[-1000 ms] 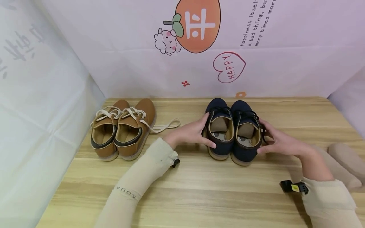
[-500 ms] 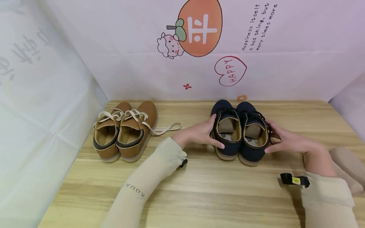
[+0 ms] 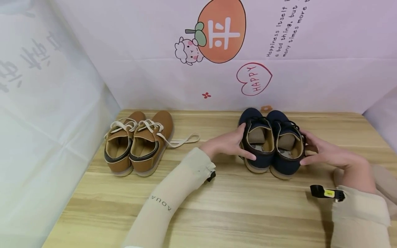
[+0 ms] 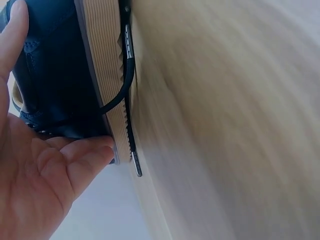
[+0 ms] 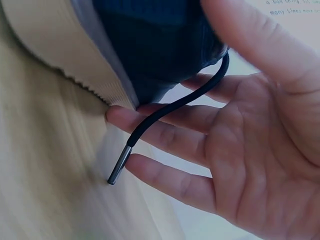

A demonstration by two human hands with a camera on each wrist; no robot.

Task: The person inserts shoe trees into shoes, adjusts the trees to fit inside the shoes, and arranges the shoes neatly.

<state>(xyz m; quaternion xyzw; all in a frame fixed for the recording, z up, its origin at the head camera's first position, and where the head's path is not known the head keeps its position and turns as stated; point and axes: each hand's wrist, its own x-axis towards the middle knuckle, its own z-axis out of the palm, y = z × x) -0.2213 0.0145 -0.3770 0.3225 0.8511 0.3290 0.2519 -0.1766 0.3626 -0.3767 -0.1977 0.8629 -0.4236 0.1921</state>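
A pair of navy lace-up shoes stands side by side on the wooden table, heels toward me, in the head view. My left hand (image 3: 229, 142) holds the left navy shoe (image 3: 260, 160) by its outer side, thumb at the heel; in the left wrist view the fingers reach its pale ridged sole (image 4: 102, 60). The right navy shoe (image 3: 283, 167) is held by my right hand (image 3: 335, 155), thumb at the heel and fingers along the outer side. A black lace with a metal tip (image 5: 172, 107) hangs across those fingers. Grey-brown stuffing shows inside both shoes.
Brown lace-up shoes (image 3: 145, 163) stand as a pair at the table's left, one cream lace (image 3: 186, 139) trailing right. Beige rounded objects (image 3: 386, 184) lie at the right, partly behind my right wrist. A printed white cloth (image 3: 155, 86) rises along the back edge.
Both hands and the navy shoes between them have slid right along the table, farther from the brown pair. The view has shifted slightly too. The brown shoes stay put.
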